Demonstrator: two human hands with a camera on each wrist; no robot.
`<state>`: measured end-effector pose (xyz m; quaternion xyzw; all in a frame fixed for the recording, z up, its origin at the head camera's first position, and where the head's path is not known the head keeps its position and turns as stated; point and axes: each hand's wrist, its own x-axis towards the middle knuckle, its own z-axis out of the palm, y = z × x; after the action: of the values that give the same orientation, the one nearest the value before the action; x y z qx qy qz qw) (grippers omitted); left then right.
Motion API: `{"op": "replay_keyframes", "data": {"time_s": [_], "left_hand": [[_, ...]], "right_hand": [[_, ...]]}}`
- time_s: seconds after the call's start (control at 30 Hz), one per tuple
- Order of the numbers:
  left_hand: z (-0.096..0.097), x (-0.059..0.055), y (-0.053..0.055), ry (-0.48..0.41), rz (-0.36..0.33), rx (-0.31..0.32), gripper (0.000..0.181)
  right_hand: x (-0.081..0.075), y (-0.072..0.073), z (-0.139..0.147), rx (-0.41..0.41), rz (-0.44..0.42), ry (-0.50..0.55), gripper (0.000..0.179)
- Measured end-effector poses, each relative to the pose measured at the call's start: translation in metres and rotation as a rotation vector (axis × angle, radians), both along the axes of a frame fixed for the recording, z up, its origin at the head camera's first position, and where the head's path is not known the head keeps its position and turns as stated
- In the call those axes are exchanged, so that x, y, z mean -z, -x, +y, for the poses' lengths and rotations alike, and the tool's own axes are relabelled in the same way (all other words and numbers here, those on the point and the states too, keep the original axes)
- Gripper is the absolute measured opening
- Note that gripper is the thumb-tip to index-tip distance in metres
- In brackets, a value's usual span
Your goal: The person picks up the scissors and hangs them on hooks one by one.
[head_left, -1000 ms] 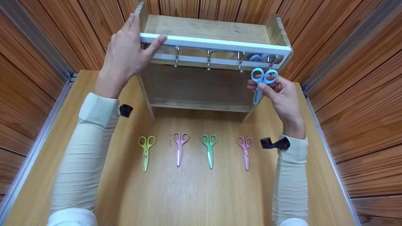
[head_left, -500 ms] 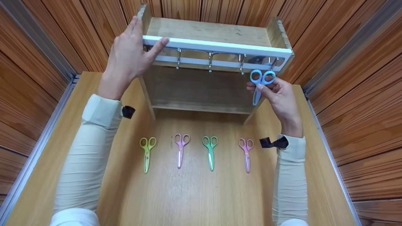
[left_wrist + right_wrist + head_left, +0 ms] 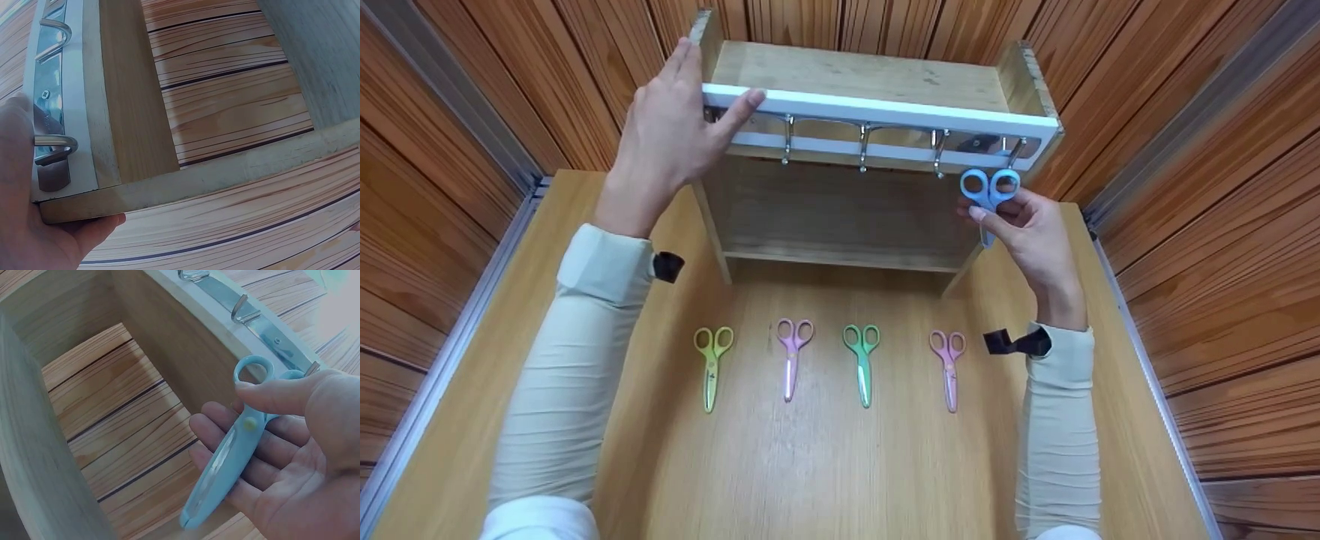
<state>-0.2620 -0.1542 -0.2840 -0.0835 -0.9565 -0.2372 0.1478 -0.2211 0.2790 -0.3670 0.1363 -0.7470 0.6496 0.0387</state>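
Note:
My right hand (image 3: 1031, 225) pinches light blue scissors (image 3: 230, 453) at the handles, thumb on top and fingers behind. The scissors stand with loops up and blade tip down, the blades in a sheath-like blue casing. Their loops overlap the lower end of the rightmost metal hook (image 3: 1017, 150) in the head view. This hook belongs to a white hook rail (image 3: 877, 105) along the front of a small wooden shelf (image 3: 855, 67). My left hand (image 3: 664, 135) grips the shelf's left corner, thumb over the rail and fingers along the side panel (image 3: 225, 174).
On the wooden table (image 3: 825, 472) below lie yellow-green scissors (image 3: 711, 367), pink scissors (image 3: 790, 360), green scissors (image 3: 862, 364) and more pink scissors (image 3: 949, 369), in a row. Wood-patterned walls (image 3: 1222, 225) enclose the table at the back and sides.
The blue scissors have shifted slightly right, and their tip has swung right over the last half second. The left hand keeps its hold on the shelf corner. The scissors on the table are unmoved.

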Motion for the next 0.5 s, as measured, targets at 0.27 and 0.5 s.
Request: {"op": "replay_keyframes", "data": {"time_s": [0.27,0.5], "left_hand": [[0.002,0.000,-0.001,-0.002,-0.004,-0.002,0.102],[0.003,0.000,-0.002,-0.008,-0.002,0.002,0.101]], "right_hand": [[0.011,-0.012,0.002,0.136,0.014,-0.355,0.035],[0.031,-0.030,0.008,0.170,-0.071,-0.443,0.040]]}}
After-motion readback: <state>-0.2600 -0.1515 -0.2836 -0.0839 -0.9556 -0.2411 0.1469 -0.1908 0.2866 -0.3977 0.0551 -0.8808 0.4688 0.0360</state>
